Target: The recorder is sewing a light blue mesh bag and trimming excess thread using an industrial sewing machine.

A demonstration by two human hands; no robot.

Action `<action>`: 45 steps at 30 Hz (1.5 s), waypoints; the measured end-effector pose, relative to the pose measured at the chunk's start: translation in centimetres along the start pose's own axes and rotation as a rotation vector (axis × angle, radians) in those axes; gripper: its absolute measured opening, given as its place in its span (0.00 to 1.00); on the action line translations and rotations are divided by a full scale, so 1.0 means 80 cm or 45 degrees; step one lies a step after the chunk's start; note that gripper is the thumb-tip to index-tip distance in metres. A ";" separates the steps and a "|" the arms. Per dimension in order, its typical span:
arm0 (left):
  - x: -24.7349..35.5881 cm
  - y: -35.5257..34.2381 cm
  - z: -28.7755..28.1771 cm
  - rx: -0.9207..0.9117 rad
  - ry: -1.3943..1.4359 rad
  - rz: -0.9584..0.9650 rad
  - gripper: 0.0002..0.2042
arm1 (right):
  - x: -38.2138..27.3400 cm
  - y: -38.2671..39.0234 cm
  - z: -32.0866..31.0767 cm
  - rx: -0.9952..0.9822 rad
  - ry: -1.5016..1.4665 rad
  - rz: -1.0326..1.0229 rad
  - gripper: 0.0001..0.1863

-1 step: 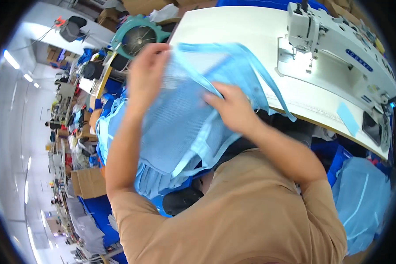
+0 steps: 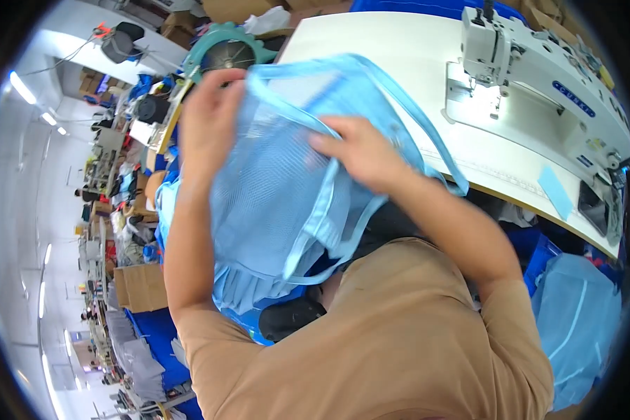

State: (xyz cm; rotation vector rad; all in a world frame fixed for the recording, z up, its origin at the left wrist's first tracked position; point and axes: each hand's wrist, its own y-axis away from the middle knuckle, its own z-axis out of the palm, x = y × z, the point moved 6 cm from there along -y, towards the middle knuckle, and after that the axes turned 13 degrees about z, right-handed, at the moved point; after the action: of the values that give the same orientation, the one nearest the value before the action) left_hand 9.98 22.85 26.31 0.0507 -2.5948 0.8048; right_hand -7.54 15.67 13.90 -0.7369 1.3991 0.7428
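A light blue mesh bag (image 2: 269, 189) with band-like straps is lifted open between my hands, left of the sewing machine. My left hand (image 2: 211, 122) is closed at the bag's upper left corner, its fingers smeared by motion. Between the thumb and fingers of my right hand (image 2: 364, 152), the light blue edge band (image 2: 287, 105) is pinched. A strap loop (image 2: 427, 129) arches beyond my right hand, over the table's near edge. More light blue pieces (image 2: 238, 288) lie in a pile beneath the bag, partly hidden by it.
A white sewing machine (image 2: 549, 84) stands lit on the white table (image 2: 378, 38) at right. A blue scrap (image 2: 554, 192) and a dark phone (image 2: 592, 204) lie near its edge. At the back left is a green fan (image 2: 224, 54); blue fabric (image 2: 574, 322) hangs at lower right.
Both hands have shifted left with the bag, my left hand the farthest. The mesh is spread a little wider, and the strap loop has moved slightly along.
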 end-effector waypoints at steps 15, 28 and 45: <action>0.001 -0.018 0.077 -0.744 0.629 0.171 0.12 | -0.074 -0.043 -0.096 -0.213 0.355 -0.252 0.14; -0.009 -0.047 0.226 -0.971 1.147 0.035 0.12 | 0.027 -0.021 -0.200 0.082 0.265 0.049 0.16; -0.038 -0.005 0.422 -0.985 1.145 -0.078 0.10 | 0.166 0.041 -0.288 0.734 0.640 0.321 0.15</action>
State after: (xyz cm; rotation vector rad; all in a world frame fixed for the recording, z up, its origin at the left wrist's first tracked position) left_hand -0.09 3.77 0.17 -0.3668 -1.8412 -0.2305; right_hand -23.07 -0.93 -0.29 -0.2954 2.0709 0.3092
